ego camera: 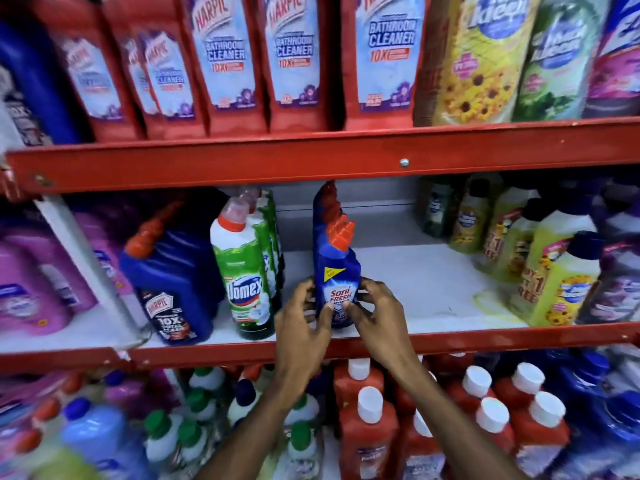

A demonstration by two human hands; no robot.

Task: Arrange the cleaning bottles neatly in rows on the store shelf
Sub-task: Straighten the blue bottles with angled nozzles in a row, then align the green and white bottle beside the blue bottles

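The Sani Fresh bottle (337, 289) stands upright at the front of the middle shelf (415, 292), just behind the red front lip (485, 336). More blue bottles of the same shape stand directly behind it in a file. The left hand (304, 323) grips the bottle's left side with the thumb on the label; the right hand (379, 317) grips the right side likewise. Both hands are closed on the bottle.

Open room: bare white shelf surface extends to the right of the bottle as far as the yellow bottles (554, 282). To the left, a narrow gap separates it from the green Domex bottles (247, 271), which stand in a row front to back. Overhead, the red upper shelf rail (311, 161) sits close above the rear bottle caps.

Hard to make out: the outer parts of the picture are blurred; labels on the purple bottles (31, 289) at far left cannot be read. The bottle's base is covered by the fingers.

Surroundings: a dark blue Harpic bottle (173, 289) leans beside the Domex row. Red Harpic bathroom cleaner packs (294, 57) fill the upper shelf. White-capped red bottles (367, 438) crowd the lower shelf, beneath the forearms
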